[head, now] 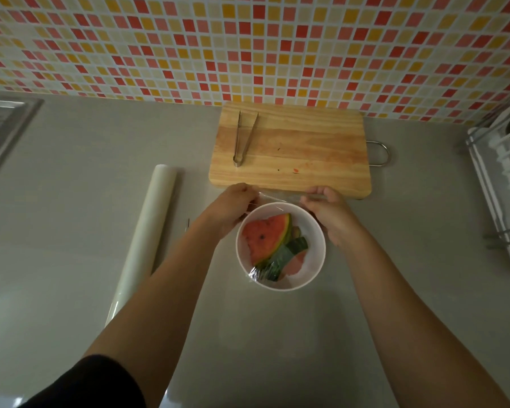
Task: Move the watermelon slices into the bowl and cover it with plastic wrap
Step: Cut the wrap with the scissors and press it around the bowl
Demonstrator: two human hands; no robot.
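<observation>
A white bowl [312,231] stands on the grey counter and holds watermelon slices [265,235], red flesh up with green rind. A sheet of clear plastic wrap [280,198] stretches over the bowl, gleaming near its front rim. My left hand [233,206] pinches the wrap's far left edge beside the bowl. My right hand [329,212] pinches the far right edge. Both hands hold the film taut just behind the bowl's far rim.
The plastic wrap roll [147,231] lies on the counter left of the bowl. Behind the bowl is a wooden cutting board [301,148] with metal tongs [243,136] on it. A sink [3,128] is at far left, a white dish rack [501,184] at far right.
</observation>
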